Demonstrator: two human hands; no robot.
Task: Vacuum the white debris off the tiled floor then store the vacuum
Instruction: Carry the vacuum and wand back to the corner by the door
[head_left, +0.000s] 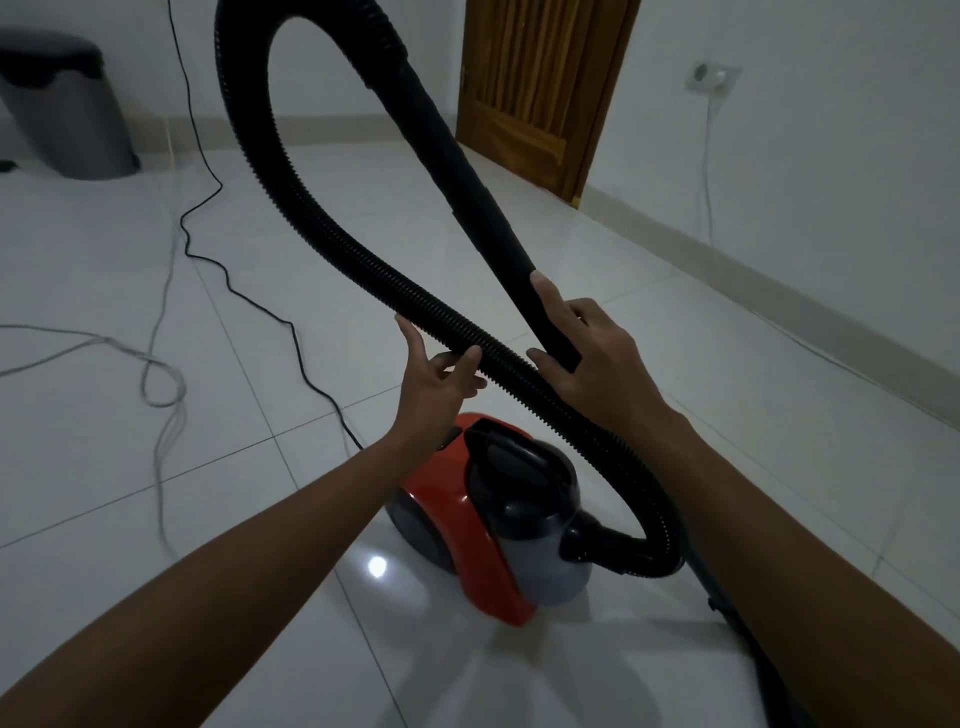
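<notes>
A red and grey canister vacuum (498, 525) stands on the white tiled floor (649, 364) below my arms. Its black ribbed hose (291, 208) leaves the vacuum's front, rises in a big loop and ends in a smooth black tube (467, 182) that slants down to my hands. My left hand (434, 384) touches the ribbed hose from below, thumb and fingers loosely around it. My right hand (587, 358) grips the lower end of the smooth tube, where it crosses the hose. No white debris shows on the tiles.
A black power cord (228, 280) snakes across the floor to the vacuum. A grey cable (156, 384) loops at the left. A dark bin (62, 104) stands at the back left, a wooden door (540, 88) behind, a wall socket (711, 78) with a white cable on the right.
</notes>
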